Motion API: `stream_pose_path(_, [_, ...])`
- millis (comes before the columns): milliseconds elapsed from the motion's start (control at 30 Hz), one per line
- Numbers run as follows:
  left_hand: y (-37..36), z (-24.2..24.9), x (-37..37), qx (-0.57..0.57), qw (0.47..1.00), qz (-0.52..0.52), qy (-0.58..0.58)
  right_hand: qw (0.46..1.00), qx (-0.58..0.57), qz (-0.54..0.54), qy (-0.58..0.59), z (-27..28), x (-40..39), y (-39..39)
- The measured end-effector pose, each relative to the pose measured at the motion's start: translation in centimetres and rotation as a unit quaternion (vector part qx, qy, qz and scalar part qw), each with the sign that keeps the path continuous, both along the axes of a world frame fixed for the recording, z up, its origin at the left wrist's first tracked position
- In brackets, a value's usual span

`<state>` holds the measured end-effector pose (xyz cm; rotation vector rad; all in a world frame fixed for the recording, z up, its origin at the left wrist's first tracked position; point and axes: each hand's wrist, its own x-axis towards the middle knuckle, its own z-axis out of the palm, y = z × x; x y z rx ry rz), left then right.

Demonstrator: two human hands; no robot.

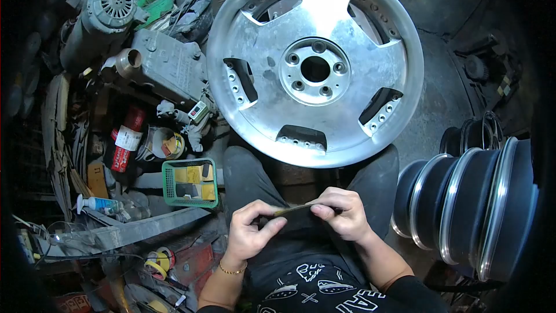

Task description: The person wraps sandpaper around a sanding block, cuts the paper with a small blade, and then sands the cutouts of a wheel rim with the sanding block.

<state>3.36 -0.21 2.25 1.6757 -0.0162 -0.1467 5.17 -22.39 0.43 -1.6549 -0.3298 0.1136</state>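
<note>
My left hand [253, 229] and my right hand [343, 213] meet above my lap. Between them is a thin piece of sandpaper [288, 210], seen almost edge-on, yellowish at its left end. Thumb and fingers of each hand pinch one end of it. Just beyond my hands, a large silver alloy wheel [266, 116] leans over my knees with its face toward me. Its centre hole, bolt holes and several cut-out windows show. To the left of my leg, a green plastic basket [166, 190] holds yellow and dark flat pieces.
Several wheel rims [457, 208] are lined up at the right. An electric motor [113, 6] and grey metal housing [168, 61] stand at upper left. Below them are a red can [128, 139], a white spray bottle [98, 204] and a tape roll [157, 264].
</note>
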Motion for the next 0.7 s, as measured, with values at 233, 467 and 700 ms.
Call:
stream_pose_path(233, [0.8,-0.9,0.0,0.014,0.997,-0.024,-0.065,0.996,-0.013,0.064,0.057,-0.4,0.0,-0.1])
stream_pose_path(467, [0.4,-2.2,-1.0,-0.073,0.991,-0.011,0.115,0.998,-0.039,0.006,0.05,-0.4,0.2,-0.1])
stream_pose_path(700, [0.2,-2.4,-1.4,-0.155,0.975,0.007,0.16,0.993,-0.027,0.036,0.109,-0.5,0.3,0.2])
